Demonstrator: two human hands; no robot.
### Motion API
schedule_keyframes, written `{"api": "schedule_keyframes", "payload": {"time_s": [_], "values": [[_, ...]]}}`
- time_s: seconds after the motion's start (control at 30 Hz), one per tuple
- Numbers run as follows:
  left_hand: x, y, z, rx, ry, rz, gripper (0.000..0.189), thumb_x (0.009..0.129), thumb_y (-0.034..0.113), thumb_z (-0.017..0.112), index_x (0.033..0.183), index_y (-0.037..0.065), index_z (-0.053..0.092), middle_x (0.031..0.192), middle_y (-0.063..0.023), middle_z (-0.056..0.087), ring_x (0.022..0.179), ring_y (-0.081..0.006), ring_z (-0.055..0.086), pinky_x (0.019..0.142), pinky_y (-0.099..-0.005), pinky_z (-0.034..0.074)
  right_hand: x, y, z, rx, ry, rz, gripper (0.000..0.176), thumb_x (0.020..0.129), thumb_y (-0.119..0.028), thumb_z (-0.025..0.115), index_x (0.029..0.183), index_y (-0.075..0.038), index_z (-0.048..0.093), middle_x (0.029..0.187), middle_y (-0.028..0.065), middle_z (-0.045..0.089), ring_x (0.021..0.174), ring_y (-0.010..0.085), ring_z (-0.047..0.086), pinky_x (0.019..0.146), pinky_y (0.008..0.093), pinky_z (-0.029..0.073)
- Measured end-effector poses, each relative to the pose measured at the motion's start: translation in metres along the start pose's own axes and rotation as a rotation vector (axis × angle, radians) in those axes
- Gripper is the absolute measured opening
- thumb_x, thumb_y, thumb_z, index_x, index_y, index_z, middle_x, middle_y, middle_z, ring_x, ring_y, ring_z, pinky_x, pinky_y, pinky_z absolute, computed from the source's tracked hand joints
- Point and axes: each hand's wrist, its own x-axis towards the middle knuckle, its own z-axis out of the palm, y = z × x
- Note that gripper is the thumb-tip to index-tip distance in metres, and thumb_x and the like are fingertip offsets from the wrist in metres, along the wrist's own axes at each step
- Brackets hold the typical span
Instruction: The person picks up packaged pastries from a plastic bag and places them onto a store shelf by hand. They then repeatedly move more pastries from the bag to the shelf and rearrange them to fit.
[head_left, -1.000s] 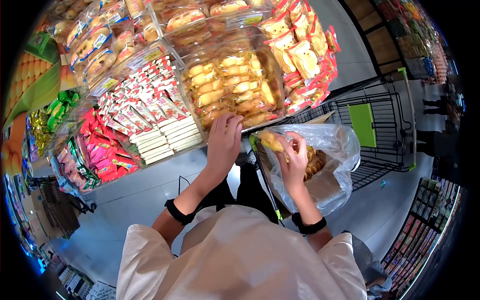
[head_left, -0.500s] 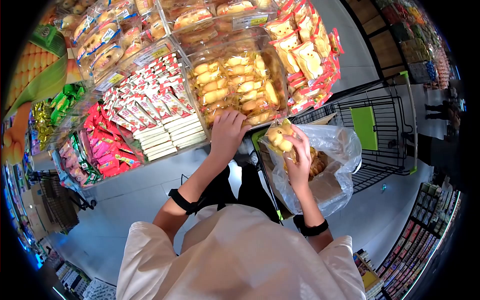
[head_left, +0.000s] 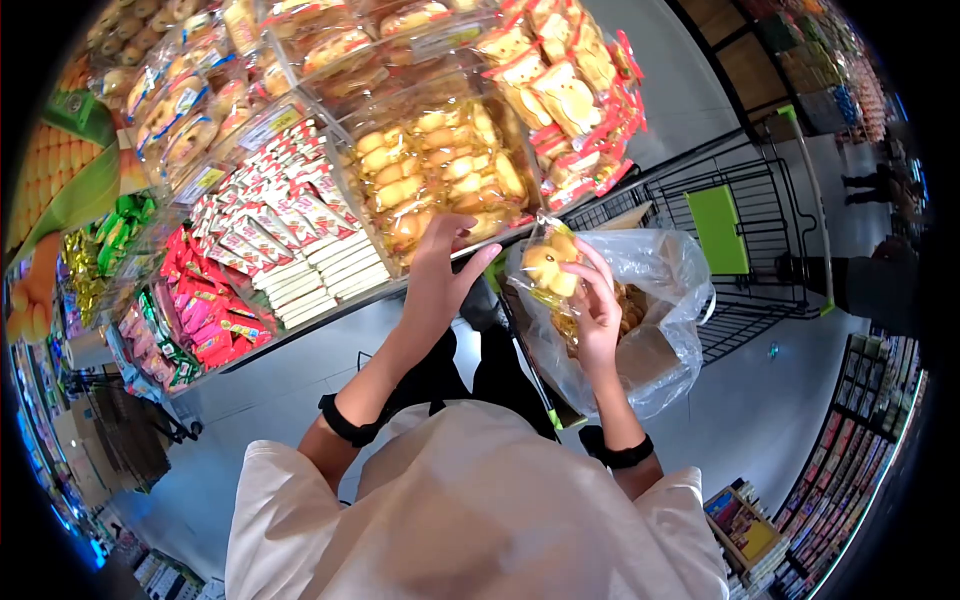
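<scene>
My right hand (head_left: 598, 318) has its fingers round a clear-wrapped, animal-shaped bun (head_left: 549, 268), held over the near edge of an open plastic bag (head_left: 672, 270). Several wrapped pastries are partly visible in the bag, below the hand. Near the front edge of the clear bin of wrapped buns (head_left: 470, 165) is my left hand (head_left: 440, 270), thumb apart from the fingers and nothing seen between them. The bag rests at the near end of a black wire shopping cart (head_left: 760, 215).
Left of the buns are white-and-red snack packets (head_left: 270, 225) and pink packets (head_left: 205, 310). Red-edged bear-shaped packs (head_left: 570, 95) stand at the display's right end. Product shelves (head_left: 850, 440) lie at the lower right. A person in dark clothes (head_left: 868, 290) is beyond the cart.
My left hand has drawn back from the buns and its thumb has spread. My right hand has turned the wrapped bun and shifted slightly left. The view has shifted a little.
</scene>
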Motion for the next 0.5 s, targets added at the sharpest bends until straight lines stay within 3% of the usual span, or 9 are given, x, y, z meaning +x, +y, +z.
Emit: {"api": "schedule_keyframes", "payload": {"time_s": [0.07,0.1,0.13,0.2,0.27,0.33,0.4,0.5], "values": [[-0.004,0.009,0.020,-0.740,-0.284,-0.425,0.039,0.094,0.028,0.049,0.123,0.003,0.040,0.119,-0.0102,0.049,0.104,-0.0209,0.053,0.085,-0.0349,0.045,-0.006,-0.005,-0.004,-0.134,-0.059,-0.038,0.053,0.063,0.019,0.035,0.102,-0.003,0.063,0.132,0.0130,0.044,0.123,0.0256,0.043,0.098,0.0320,0.036],[-0.004,0.008,0.028,-0.878,-0.438,-0.602,0.055,0.091,0.029,0.055,0.132,0.004,0.029,0.116,-0.0081,0.051,0.103,-0.0147,0.052,0.080,-0.0323,0.046,-0.008,-0.014,-0.008,-0.197,-0.132,-0.022,0.051,0.063,0.018,0.037,0.101,-0.002,0.064,0.128,0.0131,0.049,0.120,0.0258,0.046,0.095,0.0301,0.037],[-0.005,0.003,0.039,-0.906,-0.521,-0.651,0.050,0.089,0.024,0.058,0.130,0.005,0.034,0.115,-0.0070,0.051,0.104,-0.0134,0.052,0.080,-0.0296,0.045,-0.010,-0.014,-0.010,-0.176,-0.187,-0.063,0.050,0.064,0.018,0.037,0.102,-0.002,0.064,0.124,0.0126,0.053,0.114,0.0251,0.051,0.093,0.0290,0.039],[-0.009,-0.015,0.065,-0.785,-0.603,-0.524,0.048,0.086,0.020,0.062,0.126,0.006,0.039,0.111,-0.0052,0.053,0.100,-0.0114,0.052,0.079,-0.0273,0.045,-0.017,-0.014,-0.027,-0.243,-0.124,-0.061,0.048,0.066,0.017,0.037,0.101,-0.001,0.064,0.118,0.0129,0.057,0.107,0.0237,0.055,0.091,0.0293,0.041],[-0.011,-0.011,0.085,-0.695,-0.650,-0.524,0.043,0.083,0.017,0.066,0.118,0.006,0.044,0.104,-0.0028,0.056,0.094,-0.0090,0.053,0.077,-0.0251,0.045,-0.028,0.004,-0.056,-0.231,0.160,0.067,0.041,0.071,0.016,0.038,0.099,0.000,0.064,0.110,0.0119,0.061,0.100,0.0209,0.058,0.087,0.0287,0.044],[-0.016,-0.016,0.104,-0.543,-0.717,-0.480,0.040,0.084,0.015,0.066,0.117,0.006,0.044,0.104,-0.0017,0.056,0.094,-0.0080,0.054,0.079,-0.0243,0.044,-0.039,0.042,-0.098,-0.286,0.398,0.341,0.025,0.082,0.007,0.045,0.095,-0.001,0.064,0.086,0.0084,0.067,0.080,0.0141,0.063,0.072,0.0247,0.048],[-0.023,-0.022,0.123,-0.471,-0.744,-0.490,0.042,0.081,0.016,0.069,0.114,0.005,0.046,0.101,-0.0034,0.057,0.091,-0.0088,0.055,0.078,-0.0250,0.045,-0.056,0.087,-0.139,-0.363,0.420,0.563,0.018,0.082,0.000,0.051,0.093,-0.002,0.065,0.078,0.0091,0.067,0.073,0.0147,0.064,0.067,0.0254,0.048],[-0.028,-0.027,0.152,-0.395,-0.712,-0.404,0.050,0.075,0.020,0.074,0.114,0.004,0.045,0.098,-0.0084,0.061,0.089,-0.0129,0.058,0.075,-0.0270,0.047,-0.081,0.141,-0.166,-0.438,0.283,0.691,0.017,0.080,-0.012,0.058,0.091,-0.003,0.067,0.078,0.0134,0.067,0.074,0.0212,0.066,0.068,0.0304,0.049]]}}
